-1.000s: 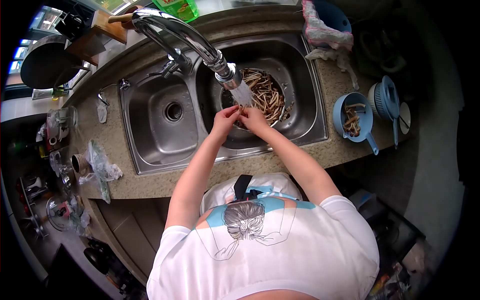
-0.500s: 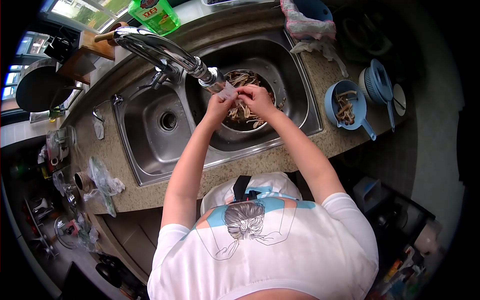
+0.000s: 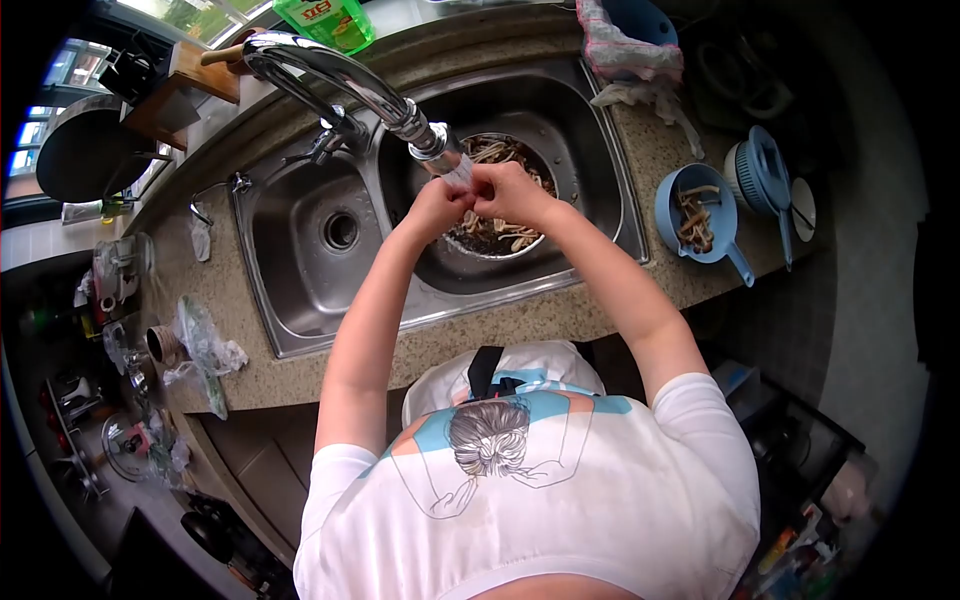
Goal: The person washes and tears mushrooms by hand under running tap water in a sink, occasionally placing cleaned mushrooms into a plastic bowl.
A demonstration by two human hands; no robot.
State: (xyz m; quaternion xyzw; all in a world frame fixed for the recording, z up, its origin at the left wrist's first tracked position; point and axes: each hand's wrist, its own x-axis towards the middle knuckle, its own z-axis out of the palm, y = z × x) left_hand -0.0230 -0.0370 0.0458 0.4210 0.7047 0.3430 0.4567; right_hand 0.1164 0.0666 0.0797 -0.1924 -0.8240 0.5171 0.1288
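My left hand [image 3: 438, 210] and my right hand [image 3: 512, 196] meet under the faucet head [image 3: 437, 145], fingers pinched together. A stream of water [image 3: 460, 172] falls onto them. Whatever they hold is hidden by the fingers and too small to make out. Below them in the right sink basin is a round bowl [image 3: 490, 257] of dark water with long-stemmed brown mushrooms [image 3: 522, 236]; my hands cover part of it. On the counter to the right, a blue handled strainer [image 3: 664, 212] contains more mushrooms [image 3: 696, 222].
The left basin [image 3: 300, 270] has a drain. A second blue handled container [image 3: 762, 170] stands beyond the strainer. Green detergent [image 3: 335, 22] is behind the faucet, a pink-edged plastic bag [image 3: 630, 60] at the back right. Crumpled plastic bags [image 3: 208, 345] lie on the left counter.
My hands have drawn closer together under the stream, and my right hand's fingers have curled in more. The whole view has shifted slightly.
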